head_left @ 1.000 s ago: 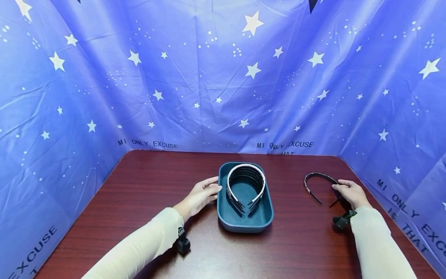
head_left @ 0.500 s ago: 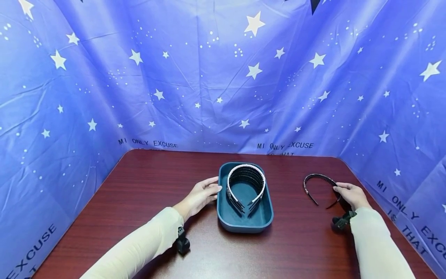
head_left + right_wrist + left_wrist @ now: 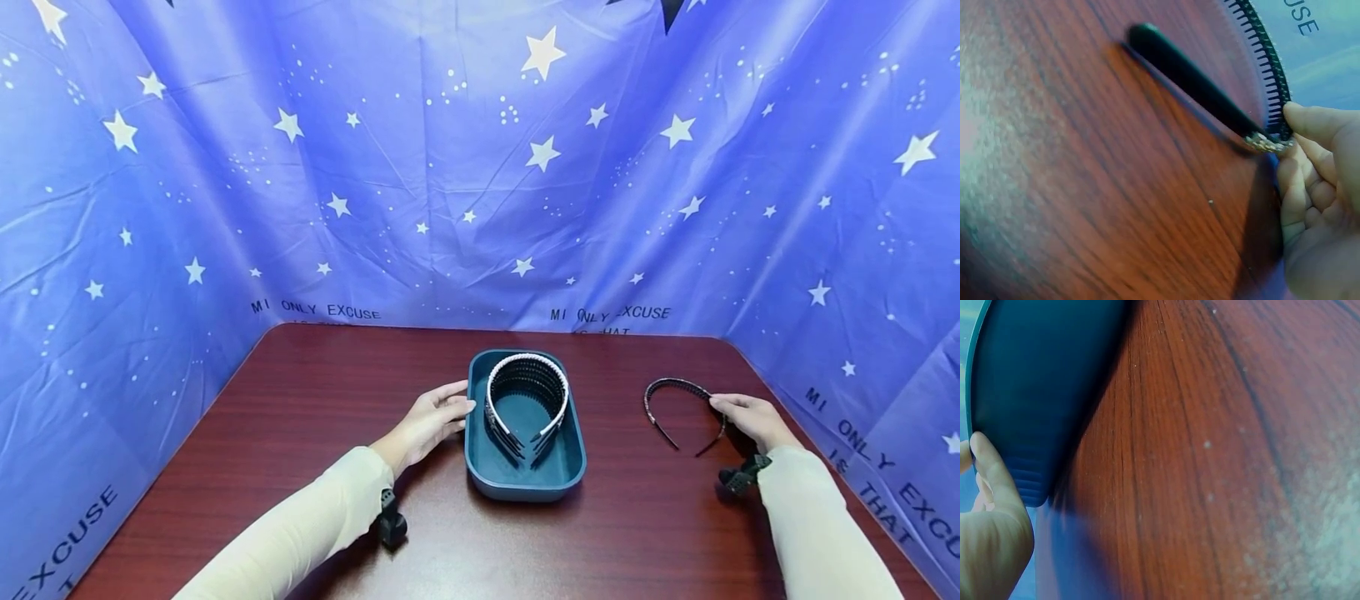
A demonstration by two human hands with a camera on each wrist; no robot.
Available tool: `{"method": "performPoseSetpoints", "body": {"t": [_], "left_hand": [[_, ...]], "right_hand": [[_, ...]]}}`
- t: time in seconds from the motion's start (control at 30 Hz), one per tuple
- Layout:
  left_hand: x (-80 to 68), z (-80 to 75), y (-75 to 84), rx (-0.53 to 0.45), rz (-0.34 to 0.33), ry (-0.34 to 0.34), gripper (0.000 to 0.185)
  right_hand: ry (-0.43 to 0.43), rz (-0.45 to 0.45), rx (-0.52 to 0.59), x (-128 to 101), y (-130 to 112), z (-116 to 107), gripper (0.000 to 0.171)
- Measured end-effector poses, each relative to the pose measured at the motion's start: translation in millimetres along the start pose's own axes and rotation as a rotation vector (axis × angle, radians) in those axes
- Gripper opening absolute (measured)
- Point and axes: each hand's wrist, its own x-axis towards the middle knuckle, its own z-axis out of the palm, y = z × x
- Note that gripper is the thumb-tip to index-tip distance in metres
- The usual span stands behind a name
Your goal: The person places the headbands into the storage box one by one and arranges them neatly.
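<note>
A deep teal plastic box stands mid-table. Several black toothed headbands, the topmost a white one, lie nested inside it. My left hand pinches the box's left rim, thumb and fingers on either side of it; the left wrist view shows a fingertip on the outer wall. Off to the right, my right hand pinches one side of a thin black headband between thumb and fingers. Its glittery trim, comb teeth and smooth black end show in the right wrist view.
The dark red wood-grain table carries the box. A blue star-printed cloth hangs around its back and sides. Small black devices sit on both wrists, such as the left one.
The held headband has shifted slightly left and toward me, its ends swinging left, with my right hand on it. The left hand and the box have stayed in place.
</note>
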Motion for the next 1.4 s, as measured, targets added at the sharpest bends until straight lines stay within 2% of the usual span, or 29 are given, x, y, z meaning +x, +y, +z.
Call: {"method": "performPoseSetpoints", "body": {"t": [0.2, 0.6, 1.0, 1.4], "left_hand": [[-0.4, -0.3, 0.7, -0.008, 0.002, 0.002, 0.056], [-0.4, 0.9, -0.4, -0.012, -0.003, 0.013, 0.056], [1.9, -0.4, -2.8, -0.028, 0.001, -0.004, 0.057], [2.4, -1.1, -2.3, -0.021, 0.003, -0.014, 0.058]], "right_hand": [[-0.027, -0.047, -0.054, 5, -1, -5, 0.059], [-0.104, -0.079, -0.03, 1, -10, -4, 0.064], [-0.095, -0.135, 0.106, 5, -35, 9, 0.06], [-0.108, -0.227, 0.154, 4, -73, 17, 0.053]]}}
